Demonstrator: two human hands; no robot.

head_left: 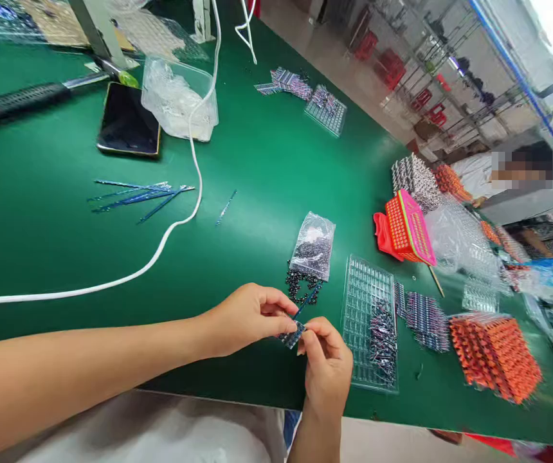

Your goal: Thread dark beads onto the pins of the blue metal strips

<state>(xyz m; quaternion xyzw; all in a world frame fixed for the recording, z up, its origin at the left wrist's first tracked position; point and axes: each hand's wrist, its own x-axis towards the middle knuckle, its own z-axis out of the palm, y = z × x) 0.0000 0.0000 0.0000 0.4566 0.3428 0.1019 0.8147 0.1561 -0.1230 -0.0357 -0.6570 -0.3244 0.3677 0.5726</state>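
Observation:
My left hand (252, 318) pinches a small dark blue-and-white patterned piece (290, 338) between thumb and fingers. Closed on the right end of that piece are the fingertips of my right hand (327, 357). A thin blue strip (308, 301) slants up from between the hands; which fingers touch it, I cannot tell. Just beyond lie loose small black beads (298, 283), spilling from the mouth of a clear plastic bag (314, 247). Right of my hands is a clear compartment tray (361, 315) with many thin dark patterned pieces (383, 341) heaped along its right side.
A white cable (161, 254) curves across the green table (257, 161). To the left are blue strips (141, 196), a phone (129, 122), a black-handled hammer (20, 106) and a plastic tub (204, 122). Rightward stand an orange stack (496, 357) and a pink-rimmed basket (409, 225). A person (474, 173) is beyond.

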